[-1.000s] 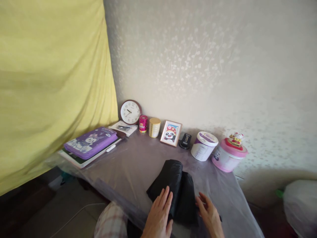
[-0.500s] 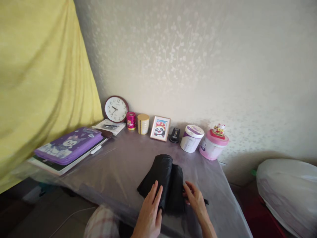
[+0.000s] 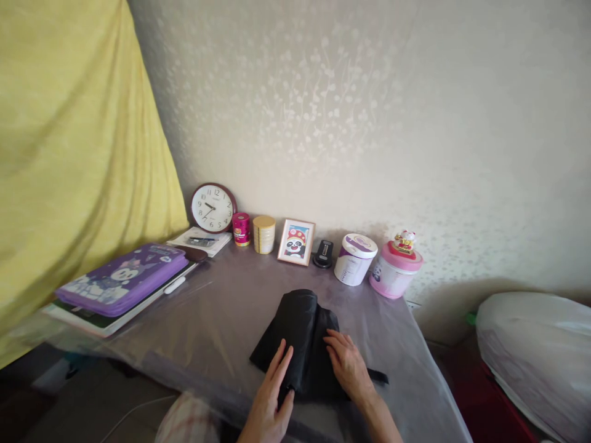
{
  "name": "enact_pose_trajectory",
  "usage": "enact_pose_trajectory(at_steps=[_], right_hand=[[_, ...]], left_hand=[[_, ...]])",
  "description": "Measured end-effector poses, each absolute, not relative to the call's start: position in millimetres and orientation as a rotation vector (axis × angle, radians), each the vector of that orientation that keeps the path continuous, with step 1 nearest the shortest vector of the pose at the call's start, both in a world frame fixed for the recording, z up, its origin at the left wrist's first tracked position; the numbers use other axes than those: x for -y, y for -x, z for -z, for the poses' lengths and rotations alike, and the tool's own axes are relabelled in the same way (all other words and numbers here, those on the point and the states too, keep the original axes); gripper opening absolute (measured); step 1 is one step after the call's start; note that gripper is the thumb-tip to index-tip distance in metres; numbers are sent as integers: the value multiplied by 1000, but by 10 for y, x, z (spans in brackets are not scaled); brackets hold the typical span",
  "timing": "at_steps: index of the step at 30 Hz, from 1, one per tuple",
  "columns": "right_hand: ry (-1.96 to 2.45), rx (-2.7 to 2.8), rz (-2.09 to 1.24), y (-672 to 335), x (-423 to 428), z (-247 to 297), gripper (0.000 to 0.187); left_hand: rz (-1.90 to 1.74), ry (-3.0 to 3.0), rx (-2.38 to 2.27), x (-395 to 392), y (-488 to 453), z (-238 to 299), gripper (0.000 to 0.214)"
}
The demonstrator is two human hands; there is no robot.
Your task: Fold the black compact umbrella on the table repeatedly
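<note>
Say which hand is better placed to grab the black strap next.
The right hand, probably: the black strap lies right beside it; the left hand is farther, across the folded black fabric.

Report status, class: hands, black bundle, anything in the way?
Left hand on bundle's left part. Right hand on its right part, strap beside wrist. Bundle lying on table. No other object between hands and bundle.

Wore pale checked cloth (image 3: 186, 419) over one leg at the near left, crossed by faint reddish-brown lines, softly rounded in outline and slightly blurred. Had a bare left hand (image 3: 271, 395) and a bare right hand (image 3: 348, 366), both slim-fingered, with forearms (image 3: 381, 419) uncovered as far as visible.
</note>
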State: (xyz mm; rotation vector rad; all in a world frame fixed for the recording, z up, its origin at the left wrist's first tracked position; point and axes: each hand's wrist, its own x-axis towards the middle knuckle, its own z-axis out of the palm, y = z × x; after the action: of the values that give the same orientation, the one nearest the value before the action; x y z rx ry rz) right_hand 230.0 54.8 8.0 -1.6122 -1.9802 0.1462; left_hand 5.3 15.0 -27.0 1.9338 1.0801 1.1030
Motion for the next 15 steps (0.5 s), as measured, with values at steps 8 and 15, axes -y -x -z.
enact_pose_trajectory(at_steps=[8,15], right_hand=[[1593,2115,-63,-2220,-687,-214,32],[1856,2126,12,-2264,-1060,-143,36]], left_hand=[[-1121,-1933,-1057,-161,-46,258,65],[-1078,-1964,-1095,-166,-23,296,70]])
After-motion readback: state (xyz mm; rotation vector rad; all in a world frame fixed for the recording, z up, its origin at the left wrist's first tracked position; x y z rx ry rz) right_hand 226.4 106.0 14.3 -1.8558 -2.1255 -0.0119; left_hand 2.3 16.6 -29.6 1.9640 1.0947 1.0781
